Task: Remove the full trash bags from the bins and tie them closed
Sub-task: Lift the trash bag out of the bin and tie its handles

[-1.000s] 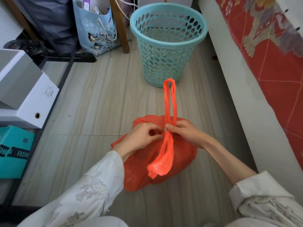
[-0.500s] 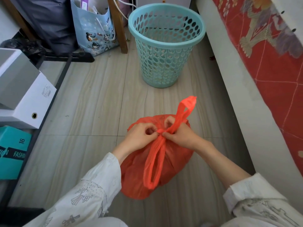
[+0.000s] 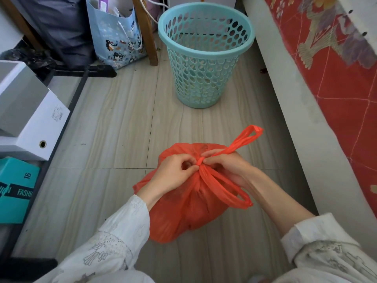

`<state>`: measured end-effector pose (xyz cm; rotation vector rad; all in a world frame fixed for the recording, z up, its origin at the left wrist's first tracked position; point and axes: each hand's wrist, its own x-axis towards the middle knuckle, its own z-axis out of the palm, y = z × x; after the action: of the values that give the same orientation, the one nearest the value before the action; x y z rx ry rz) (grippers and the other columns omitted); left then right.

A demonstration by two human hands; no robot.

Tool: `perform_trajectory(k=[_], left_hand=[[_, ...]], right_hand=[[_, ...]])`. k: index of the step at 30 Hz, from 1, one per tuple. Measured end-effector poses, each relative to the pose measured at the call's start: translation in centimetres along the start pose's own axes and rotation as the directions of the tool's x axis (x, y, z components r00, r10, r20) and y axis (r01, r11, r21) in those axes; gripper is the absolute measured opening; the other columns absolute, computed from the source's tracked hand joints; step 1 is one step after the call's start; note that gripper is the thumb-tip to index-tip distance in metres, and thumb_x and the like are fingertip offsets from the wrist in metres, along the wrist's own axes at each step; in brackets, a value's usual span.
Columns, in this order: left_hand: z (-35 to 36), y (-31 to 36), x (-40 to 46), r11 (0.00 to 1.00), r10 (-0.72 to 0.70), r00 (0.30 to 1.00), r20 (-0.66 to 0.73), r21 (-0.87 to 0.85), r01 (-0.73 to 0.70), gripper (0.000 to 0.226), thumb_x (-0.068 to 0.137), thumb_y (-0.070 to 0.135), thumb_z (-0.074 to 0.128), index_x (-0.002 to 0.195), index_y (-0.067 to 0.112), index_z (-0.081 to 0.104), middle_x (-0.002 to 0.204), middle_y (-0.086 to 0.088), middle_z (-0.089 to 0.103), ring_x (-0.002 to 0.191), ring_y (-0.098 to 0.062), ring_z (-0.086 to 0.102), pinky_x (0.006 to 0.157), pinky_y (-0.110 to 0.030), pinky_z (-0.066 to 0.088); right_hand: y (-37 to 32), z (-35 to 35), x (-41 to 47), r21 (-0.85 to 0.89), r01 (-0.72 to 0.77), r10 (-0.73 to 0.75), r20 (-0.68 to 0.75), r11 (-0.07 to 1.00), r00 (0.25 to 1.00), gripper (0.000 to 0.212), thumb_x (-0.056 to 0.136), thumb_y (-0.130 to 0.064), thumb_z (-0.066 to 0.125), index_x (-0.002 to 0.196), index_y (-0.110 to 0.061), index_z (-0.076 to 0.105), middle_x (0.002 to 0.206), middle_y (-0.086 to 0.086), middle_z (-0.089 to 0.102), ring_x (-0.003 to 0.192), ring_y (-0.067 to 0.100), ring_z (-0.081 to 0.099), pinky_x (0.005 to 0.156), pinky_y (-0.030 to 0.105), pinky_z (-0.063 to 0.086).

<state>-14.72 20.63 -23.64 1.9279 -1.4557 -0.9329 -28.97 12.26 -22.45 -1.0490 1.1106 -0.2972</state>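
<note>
A full orange trash bag sits on the wood-look floor in front of me. Its two handle loops cross at a twisted knot at the bag's top. My left hand pinches the knot from the left with curled fingers. My right hand pinches it from the right. One handle loop sticks up and to the right past my right hand; the other loop lies down toward me over my right wrist. The teal perforated bin stands beyond the bag with no bag in it.
A bed with a red patterned cover runs along the right. White storage boxes and a teal box sit on a rack at left. A blue penguin-print bag leans by a wooden leg at the back.
The upright handle loop has swung from straight up to the right and down. The near loop has shifted from the bag's front to the right, over my right wrist. The knot has drawn tighter.
</note>
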Motion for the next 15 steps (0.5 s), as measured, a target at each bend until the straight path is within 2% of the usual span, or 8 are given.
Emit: perform_trajectory(k=[3, 4, 6, 9, 10, 12, 13, 15], left_hand=[[-0.1, 0.0, 0.0, 0.999, -0.015, 1.0, -0.012, -0.029, 0.015, 0.008, 0.079, 0.024, 0.067, 0.084, 0.018, 0.071, 0.077, 0.01, 0.064, 0.061, 0.004, 0.049, 0.067, -0.021, 0.036], [0.0, 0.1, -0.1, 0.999, -0.021, 1.0, -0.004, -0.039, 0.021, 0.008, 0.081, 0.025, 0.065, 0.078, 0.02, 0.071, 0.073, 0.011, 0.064, 0.061, 0.004, 0.05, 0.067, -0.021, 0.037], [0.2, 0.3, -0.2, 0.999, -0.026, 1.0, -0.004, -0.035, 0.025, 0.024, 0.085, 0.028, 0.06, 0.061, 0.024, 0.065, 0.06, 0.014, 0.061, 0.056, 0.005, 0.051, 0.063, -0.02, 0.036], [0.2, 0.0, -0.4, 0.996, -0.079, 0.997, -0.012, -0.046, 0.078, 0.027, 0.084, 0.027, 0.061, 0.057, 0.025, 0.062, 0.057, 0.016, 0.059, 0.056, 0.011, 0.052, 0.064, -0.011, 0.037], [0.2, -0.3, -0.4, 0.993, -0.096, 0.995, -0.004, -0.066, 0.095, 0.026, 0.083, 0.026, 0.063, 0.057, 0.025, 0.062, 0.058, 0.015, 0.06, 0.057, 0.011, 0.053, 0.067, -0.013, 0.039], [0.2, -0.6, -0.3, 0.985, -0.128, 0.992, 0.022, -0.117, 0.129, 0.021, 0.079, 0.024, 0.067, 0.059, 0.028, 0.061, 0.061, 0.011, 0.062, 0.059, 0.004, 0.056, 0.076, -0.026, 0.047], [0.2, -0.6, -0.3, 0.981, -0.142, 0.99, 0.029, -0.129, 0.144, 0.018, 0.077, 0.025, 0.07, 0.062, 0.03, 0.06, 0.063, 0.008, 0.063, 0.062, -0.001, 0.058, 0.076, -0.031, 0.049], [0.2, -0.6, -0.4, 0.983, -0.148, 0.988, 0.04, -0.1, 0.151, 0.017, 0.072, 0.029, 0.074, 0.068, 0.031, 0.057, 0.069, 0.006, 0.062, 0.066, -0.007, 0.057, 0.073, -0.031, 0.048]], right_hand=[[-0.1, 0.3, -0.3, 0.061, 0.045, -0.047, 0.037, 0.997, 0.998, 0.033, 0.076, 0.019, 0.05, 0.08, -0.01, 0.066, 0.07, 0.003, 0.068, 0.064, 0.012, 0.062, 0.065, 0.018, 0.051], [-0.2, 0.4, -0.5, 0.076, 0.067, -0.071, 0.051, 0.995, 0.996, 0.037, 0.076, 0.022, 0.046, 0.081, -0.009, 0.065, 0.073, 0.001, 0.07, 0.067, 0.009, 0.065, 0.065, 0.018, 0.052], [-0.3, 0.6, -0.5, 0.097, 0.118, -0.124, 0.061, 0.988, 0.99, 0.038, 0.076, 0.024, 0.042, 0.08, -0.008, 0.063, 0.075, -0.001, 0.072, 0.07, 0.006, 0.068, 0.069, 0.019, 0.052], [0.0, 0.5, -0.7, -0.121, 0.226, -0.226, 0.014, 0.967, 0.974, 0.029, 0.078, 0.02, 0.05, 0.087, -0.004, 0.064, 0.08, 0.0, 0.068, 0.069, 0.0, 0.066, 0.069, 0.012, 0.051], [0.2, 0.4, -0.7, -0.196, 0.236, -0.243, -0.013, 0.952, 0.97, 0.027, 0.079, 0.017, 0.054, 0.094, -0.002, 0.066, 0.081, -0.001, 0.066, 0.071, 0.0, 0.064, 0.069, 0.011, 0.051], [0.6, 0.1, -0.8, -0.29, 0.215, -0.239, -0.05, 0.932, 0.97, 0.026, 0.079, 0.009, 0.061, 0.102, 0.0, 0.067, 0.08, -0.003, 0.065, 0.071, 0.003, 0.06, 0.071, 0.014, 0.049], [0.7, -0.1, -0.8, -0.345, 0.206, -0.239, -0.056, 0.916, 0.969, 0.025, 0.078, 0.003, 0.065, 0.102, -0.002, 0.068, 0.081, -0.003, 0.065, 0.073, 0.004, 0.06, 0.074, 0.017, 0.049], [0.6, -0.3, -1.0, -0.492, 0.18, -0.226, -0.034, 0.852, 0.973, 0.024, 0.075, -0.009, 0.072, 0.098, -0.008, 0.07, 0.086, -0.002, 0.066, 0.08, 0.007, 0.06, 0.081, 0.021, 0.047]])
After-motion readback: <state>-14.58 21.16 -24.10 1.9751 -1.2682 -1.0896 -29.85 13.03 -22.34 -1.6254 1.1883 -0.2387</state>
